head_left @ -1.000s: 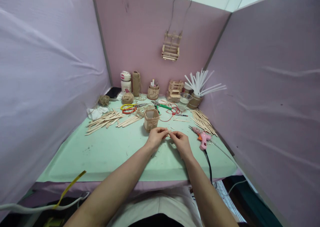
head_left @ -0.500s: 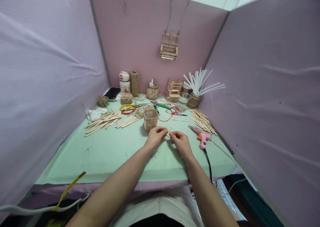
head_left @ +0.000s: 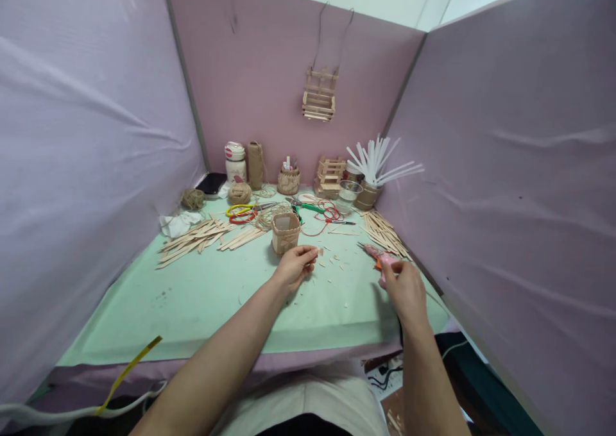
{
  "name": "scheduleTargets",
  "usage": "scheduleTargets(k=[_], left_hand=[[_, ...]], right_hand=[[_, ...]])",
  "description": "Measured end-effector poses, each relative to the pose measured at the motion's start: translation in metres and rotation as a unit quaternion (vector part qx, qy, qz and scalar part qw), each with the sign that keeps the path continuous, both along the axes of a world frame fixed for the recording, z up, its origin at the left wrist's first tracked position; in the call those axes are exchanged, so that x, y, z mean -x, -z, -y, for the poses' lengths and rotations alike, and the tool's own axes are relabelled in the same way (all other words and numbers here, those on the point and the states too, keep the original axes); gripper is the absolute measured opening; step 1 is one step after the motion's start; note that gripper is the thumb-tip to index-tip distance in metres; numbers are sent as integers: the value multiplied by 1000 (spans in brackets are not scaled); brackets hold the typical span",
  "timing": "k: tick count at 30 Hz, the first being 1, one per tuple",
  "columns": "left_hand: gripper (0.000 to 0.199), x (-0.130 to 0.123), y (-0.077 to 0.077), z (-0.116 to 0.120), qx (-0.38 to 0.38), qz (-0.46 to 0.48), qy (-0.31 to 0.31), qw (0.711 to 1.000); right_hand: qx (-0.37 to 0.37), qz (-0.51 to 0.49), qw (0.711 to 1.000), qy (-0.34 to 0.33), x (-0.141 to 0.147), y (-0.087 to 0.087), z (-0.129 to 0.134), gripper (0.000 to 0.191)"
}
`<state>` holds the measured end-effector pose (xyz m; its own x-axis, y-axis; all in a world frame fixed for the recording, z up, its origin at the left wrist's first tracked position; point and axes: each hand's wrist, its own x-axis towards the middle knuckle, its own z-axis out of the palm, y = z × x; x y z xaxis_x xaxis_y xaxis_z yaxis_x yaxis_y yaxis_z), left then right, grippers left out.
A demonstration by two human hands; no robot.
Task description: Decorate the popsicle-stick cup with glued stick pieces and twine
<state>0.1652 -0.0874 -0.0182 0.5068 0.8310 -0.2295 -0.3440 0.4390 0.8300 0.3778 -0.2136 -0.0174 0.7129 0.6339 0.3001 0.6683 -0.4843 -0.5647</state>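
My left hand (head_left: 297, 267) is closed in a pinch on a small wooden piece (head_left: 320, 252) that shows at its fingertips. Just behind it stands a small square wooden cup (head_left: 285, 232) with a braided rim. On the right, my right hand (head_left: 405, 287) has its fingers closed on the handle of a pink glue gun (head_left: 380, 256), whose nozzle points to the left and away from me. The hand covers part of the handle. Small wood scraps (head_left: 335, 258) lie between the two hands.
Wooden sticks (head_left: 195, 240) lie at left, more sticks (head_left: 385, 234) at right. Behind are scissors (head_left: 243, 213), red cord (head_left: 332, 210), a twine ball (head_left: 239, 193), a bottle (head_left: 235, 163), a clear cup (head_left: 350, 192) and white glue sticks (head_left: 375, 160). A small wooden swing (head_left: 319, 96) hangs on the back wall.
My right hand has left the small piece, moved right and taken hold of the glue gun. My left hand stays near the cup with the piece. The view has shifted slightly.
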Motion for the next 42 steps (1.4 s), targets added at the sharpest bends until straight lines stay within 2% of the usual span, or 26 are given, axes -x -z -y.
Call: scheduleTargets(k=[2,4,6,10,12,14,17,20,24,26,29,35,38,42], left_hand=[[43,1,-3,1,7,29,16,999],[41,2,-5,1,6,62,40,997],[38,4,-9,3,1,99,73,992],[34,12,-18,6,-12,184,147,972],[34,16,-23,8,-16,213,176,961],[35,20,-27,9,-16,232,195,953],[38,26,-30,9,-15,254,205,945],[42,31,-30,6,-17,274,203,940],[50,37,-29,3,-19,265,186,946],[54,39,-29,2,-22,251,181,951],[60,40,-30,4,-29,239,186,953],[65,41,-32,5,-49,251,210,944],[62,41,-32,5,-64,268,220,936],[62,40,-29,4,-77,254,225,938]], right_hand=[[110,21,993,28,-17,4,7,60],[183,17,983,20,-25,9,5,63],[201,9,980,1,-28,13,-2,56],[193,-31,981,-14,-30,9,-15,24],[166,-84,983,2,-31,5,-14,16],[92,-187,978,-1,-28,0,-8,12],[-51,-342,936,-69,-11,-11,5,19],[-143,-367,909,-133,16,-24,17,26],[-193,-445,856,-180,55,-39,31,31],[-187,-461,842,-207,71,-42,37,37],[-152,-443,848,-247,92,-46,44,45],[-111,-342,870,-338,120,-63,56,42],[-102,-279,891,-344,128,-66,59,42],[-110,-243,906,-330,132,-62,57,44]])
